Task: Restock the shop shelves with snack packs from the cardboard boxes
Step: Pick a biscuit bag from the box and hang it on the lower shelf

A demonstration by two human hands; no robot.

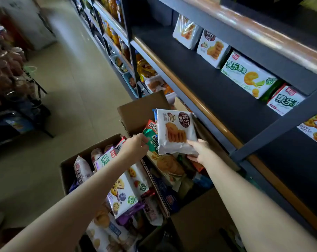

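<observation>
While our right hand (199, 150) grips the lower edge of a white cookie pack (175, 130), thumb on its front and fingers curled under it, the pack stands lifted above the far cardboard box (141, 110), just off the front edge of the dark middle shelf (205, 84). It carries a dark brown round label with white Chinese characters and a picture of stacked brown cookies. Our left hand (135, 145) reaches into the same box and pinches the top of a green pack (149, 138) with white Chinese writing; its fingers are bent round the pack's edge.

We count two open cardboard boxes beside the shelving: the far one and the near cardboard box (70, 166), both full of mixed snack packs. In the near one a white pack (123, 191) shows lotus-root slices, a blueberry and a green round "50" mark.

On the middle shelf we count five packs along its back edge: a clear-wrapped white pack (185, 31), a second white cookie pack with the brown round label (213, 48), a white and green pack (248, 75) printed 果乐果香 with a "50" mark, a white pack with the same green lettering (284, 100), cut off by the shelf upright, and a pack with fruit pictures (315, 128) at the right edge
</observation>
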